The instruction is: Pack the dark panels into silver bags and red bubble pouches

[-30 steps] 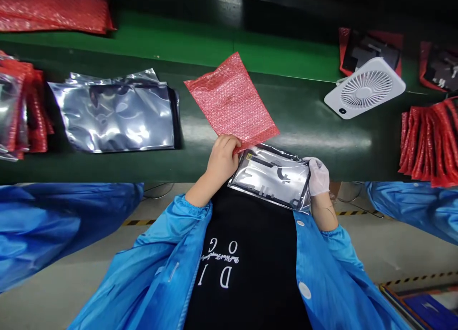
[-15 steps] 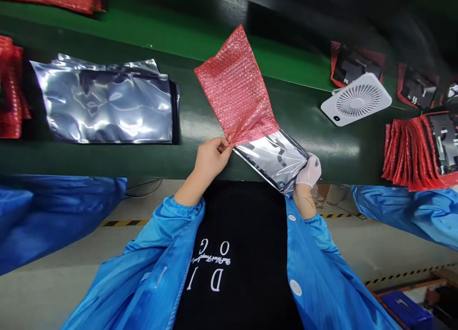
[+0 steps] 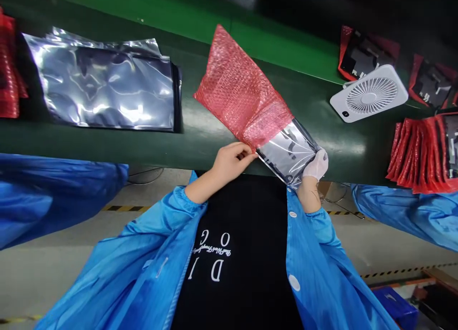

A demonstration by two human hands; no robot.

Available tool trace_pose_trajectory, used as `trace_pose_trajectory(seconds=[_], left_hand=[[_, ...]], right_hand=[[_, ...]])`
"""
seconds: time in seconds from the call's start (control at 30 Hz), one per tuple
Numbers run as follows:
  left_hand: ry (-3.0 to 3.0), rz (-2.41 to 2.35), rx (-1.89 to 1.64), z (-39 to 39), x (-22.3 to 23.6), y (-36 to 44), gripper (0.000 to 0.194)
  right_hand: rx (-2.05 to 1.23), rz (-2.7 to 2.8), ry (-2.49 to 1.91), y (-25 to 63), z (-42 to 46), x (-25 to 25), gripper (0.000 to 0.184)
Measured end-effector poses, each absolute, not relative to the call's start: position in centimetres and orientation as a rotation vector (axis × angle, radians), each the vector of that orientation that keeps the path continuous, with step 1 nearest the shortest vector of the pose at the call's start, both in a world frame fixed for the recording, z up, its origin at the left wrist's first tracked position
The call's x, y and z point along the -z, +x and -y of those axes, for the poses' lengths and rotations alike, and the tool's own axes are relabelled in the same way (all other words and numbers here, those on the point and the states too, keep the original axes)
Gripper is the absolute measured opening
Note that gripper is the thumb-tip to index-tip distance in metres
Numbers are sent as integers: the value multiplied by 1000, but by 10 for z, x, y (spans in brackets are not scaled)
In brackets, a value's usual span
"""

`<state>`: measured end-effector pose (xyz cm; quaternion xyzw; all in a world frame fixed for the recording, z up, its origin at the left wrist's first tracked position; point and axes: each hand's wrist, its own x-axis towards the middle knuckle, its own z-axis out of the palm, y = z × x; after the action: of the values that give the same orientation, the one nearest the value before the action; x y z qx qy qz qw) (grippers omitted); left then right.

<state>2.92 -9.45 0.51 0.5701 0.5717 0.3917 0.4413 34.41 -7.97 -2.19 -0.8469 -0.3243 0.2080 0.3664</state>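
My left hand pinches the lower edge of a red bubble-wrap bag at its mouth. Partly inside that bag is a flat part in a shiny silver antistatic bag, with dark shapes showing through the film. My right hand, in a white glove, grips the near right end of the silver bag, its film creased toward the fingers. The far end of the silver-bagged part is hidden in the red bag, which slants up and left over the green bench.
Flat silver bags are stacked at left, beside red bubble bags. At right are a white fan, a row of filled red bags and more dark parts on red bags. Blue sleeves of co-workers show either side.
The red bag has slid down and right over the silver bag, covering more of it. My left hand moved right with the bag's edge; my right hand kept its grip.
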Motion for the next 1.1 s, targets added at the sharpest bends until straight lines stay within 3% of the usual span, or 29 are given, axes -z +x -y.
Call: trace_pose_trajectory(seconds=[0.13,0.2,0.37,0.43,0.5,0.57,0.6,0.77,0.87,1.0,1.1], left_hand=[[1592,-1528,-930,99,-9,48,25],[1688,-1601,-838,93,-6,40,23],[1769,-1807,-868,66,9,-10,11],[1778,-1782,-855,58,14,-25,6],[1775,-1735,-813,54,16,-33,6],[1762,-1717,-792,53,17,-35,8],[1752,-1711,-790,52,17,-35,7],[1727,-1676,-758,53,15,-40,4],[1745,-1651,-693,66,11,-51,14],[1618,-1471,-481,109,4,-68,25],[1460,-1236,-191,150,4,-75,20]], right_hand=[[-274,915,-2180,313,89,11,56],[-338,1004,-2117,299,100,4,52],[-1349,1533,-1950,290,107,-4,35],[-1525,1692,-1905,287,94,-4,28],[-1327,1796,-1897,277,73,-1,29],[-1022,1862,-1885,262,50,5,53],[-924,1889,-1886,254,39,8,56],[-770,1898,-1971,241,11,22,16],[-876,1982,-1900,258,21,18,5],[-1237,2220,-1804,281,66,6,19],[-1589,2312,-1673,286,110,1,19]])
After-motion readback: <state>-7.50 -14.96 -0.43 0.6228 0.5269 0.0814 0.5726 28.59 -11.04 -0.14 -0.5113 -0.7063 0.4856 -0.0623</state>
